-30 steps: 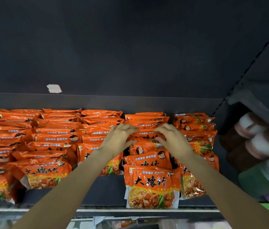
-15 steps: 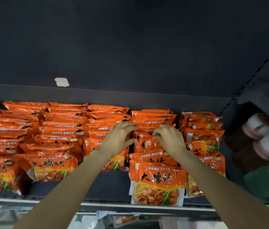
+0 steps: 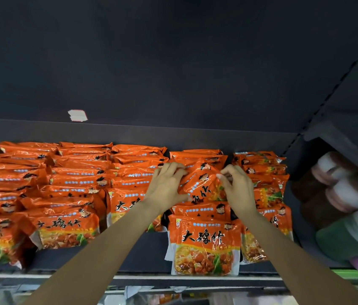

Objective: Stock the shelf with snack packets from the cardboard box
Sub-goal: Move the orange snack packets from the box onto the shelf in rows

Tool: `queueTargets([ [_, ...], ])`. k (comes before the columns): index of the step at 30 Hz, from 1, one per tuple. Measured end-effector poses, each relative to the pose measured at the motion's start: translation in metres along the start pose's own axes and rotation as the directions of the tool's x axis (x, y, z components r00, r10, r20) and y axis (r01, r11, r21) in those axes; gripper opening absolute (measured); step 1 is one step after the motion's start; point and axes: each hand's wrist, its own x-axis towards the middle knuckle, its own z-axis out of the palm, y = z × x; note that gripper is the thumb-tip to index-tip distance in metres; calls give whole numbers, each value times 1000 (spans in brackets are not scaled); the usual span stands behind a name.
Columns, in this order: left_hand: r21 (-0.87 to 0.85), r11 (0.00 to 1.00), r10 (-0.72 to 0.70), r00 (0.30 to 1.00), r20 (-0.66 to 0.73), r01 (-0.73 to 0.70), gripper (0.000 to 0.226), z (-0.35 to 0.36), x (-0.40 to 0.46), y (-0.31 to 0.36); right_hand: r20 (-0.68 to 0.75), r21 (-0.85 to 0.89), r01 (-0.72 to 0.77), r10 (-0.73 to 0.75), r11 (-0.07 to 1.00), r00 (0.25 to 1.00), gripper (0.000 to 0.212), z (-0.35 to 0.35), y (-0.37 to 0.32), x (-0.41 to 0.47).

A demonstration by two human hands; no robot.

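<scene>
Snack packet [image 3: 197, 183], orange, tilted, sits between both hands above the fourth row on the dark shelf [image 3: 142, 254]. Left hand [image 3: 166, 187] grips its left edge, fingers curled over the top, thumb below. Right hand [image 3: 237, 188] pinches its right edge with curled fingertips. Rows of matching orange packets [image 3: 68, 188] fill the shelf around it.

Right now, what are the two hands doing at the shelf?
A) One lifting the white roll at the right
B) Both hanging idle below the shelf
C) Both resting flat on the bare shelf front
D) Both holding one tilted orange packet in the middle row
D: the left hand and right hand grip opposite sides of a tilted orange packet above its row on the shelf.
</scene>
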Motion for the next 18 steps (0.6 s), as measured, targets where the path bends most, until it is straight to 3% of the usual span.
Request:
queueTargets([
  [5,-47,998,-36,999,-23,35,65,4,5,14,77,28,-31,29,999,997,5,-5,7,0],
  [9,-68,997,20,998,-65,-25,60,-6,10,21,141,65,-86,76,994,987,4,-15,13,1],
  [11,-38,997,69,997,-42,-70,57,-10,10,22,246,48,-143,127,988,961,27,-18,12,-1],
  [14,48,992,117,991,71,-120,59,-6,8,22,360,-113,-94,129,989,924,82,-18,6,-7],
  [16,122,982,128,985,113,-142,65,-4,8,20,342,-212,15,60,977,938,94,-19,3,-10],
  [18,176,974,122,984,133,-144,73,-4,9,18,327,-263,84,7,961,945,90,-19,4,-8],
])
